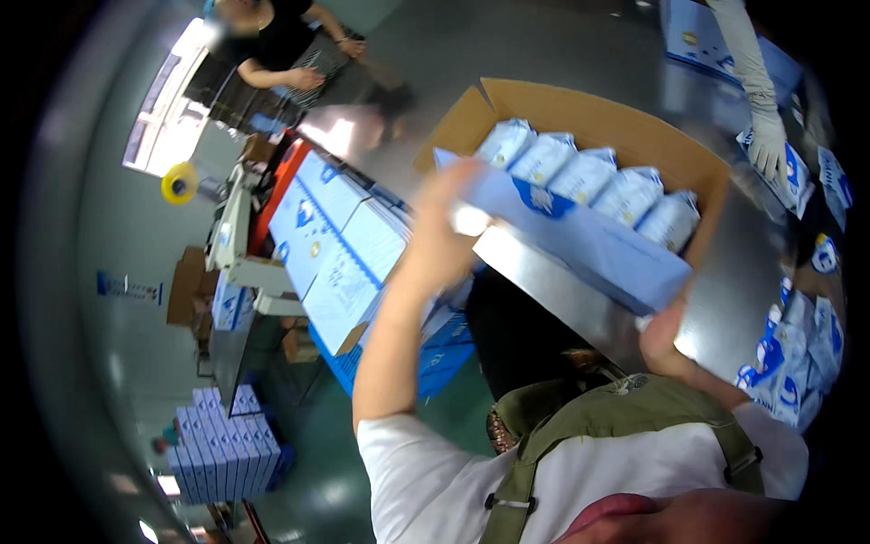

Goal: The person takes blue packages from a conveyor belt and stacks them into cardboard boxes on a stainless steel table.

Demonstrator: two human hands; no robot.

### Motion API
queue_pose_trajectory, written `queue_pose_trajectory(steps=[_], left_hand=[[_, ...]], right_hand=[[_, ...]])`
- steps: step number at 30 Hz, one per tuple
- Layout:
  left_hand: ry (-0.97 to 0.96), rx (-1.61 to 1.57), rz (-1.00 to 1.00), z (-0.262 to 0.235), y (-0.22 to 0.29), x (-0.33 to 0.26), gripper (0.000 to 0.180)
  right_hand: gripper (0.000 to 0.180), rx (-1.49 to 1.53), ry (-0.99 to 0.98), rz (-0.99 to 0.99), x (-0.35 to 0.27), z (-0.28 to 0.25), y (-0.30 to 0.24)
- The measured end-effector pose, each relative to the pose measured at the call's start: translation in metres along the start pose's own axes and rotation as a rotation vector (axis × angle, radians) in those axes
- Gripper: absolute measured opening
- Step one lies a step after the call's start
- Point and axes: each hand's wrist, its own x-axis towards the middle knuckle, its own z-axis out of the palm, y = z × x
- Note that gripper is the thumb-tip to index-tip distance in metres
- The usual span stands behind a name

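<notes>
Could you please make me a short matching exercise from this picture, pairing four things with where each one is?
Things:
1. Long box
2. White pouches
3. Tape roll
4. Gloved hand

Places:
A. Standing in the open carton
B. On loose packs at the table's far right
C. Held in the left hand and the right hand
D. Far left, by the sealing machine

Pairs: 1-C, 2-A, 3-D, 4-B
</notes>
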Motion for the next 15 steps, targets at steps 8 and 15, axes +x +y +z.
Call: queue_pose_trajectory(steps=[8,15], left_hand=[[-0.07,0.823,-1.651,-0.132,-0.212,-0.188,0.099],[0.532,0.483,-1.605,-0.148,-0.265,-0.254,0.087]], right_hand=[[0.057,-0.215,-1.131,0.259,0.176,0.169,0.046],[0.046,-0.344,-1.235,0.213,0.049,0.114,0.025]])
